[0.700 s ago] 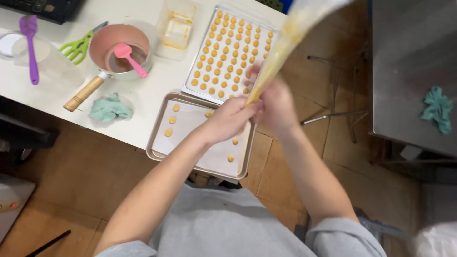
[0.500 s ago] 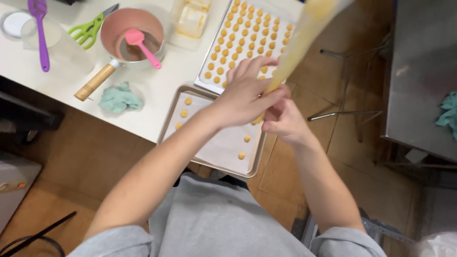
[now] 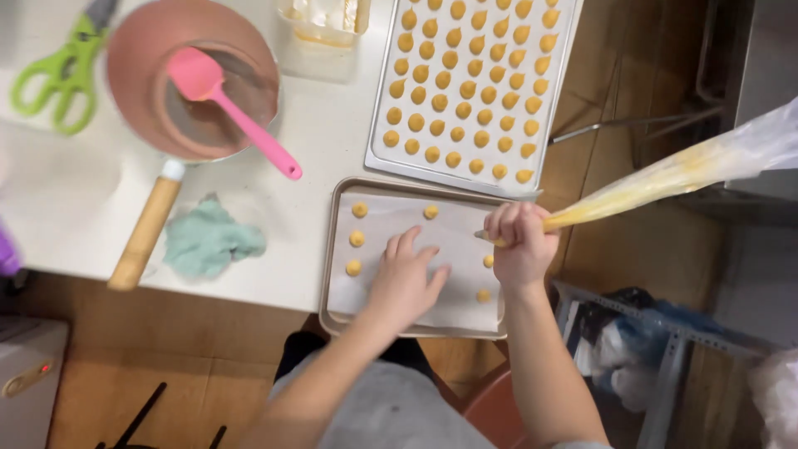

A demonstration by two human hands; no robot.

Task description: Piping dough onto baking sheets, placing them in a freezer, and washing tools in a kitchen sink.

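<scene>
Now, left hand [image 3: 405, 281]: spread flat on lined tray [image 3: 416, 320].
Right hand [image 3: 522, 241]: grip clenched around piping bag [image 3: 665, 175].

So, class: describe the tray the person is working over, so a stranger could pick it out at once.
Start at the white counter; two trays lie on it. The near tray, at the counter's front edge, lies under the left hand. Unlike the far tray, which is packed with yellow dollops, it is paper-lined and holds only a few.
</scene>
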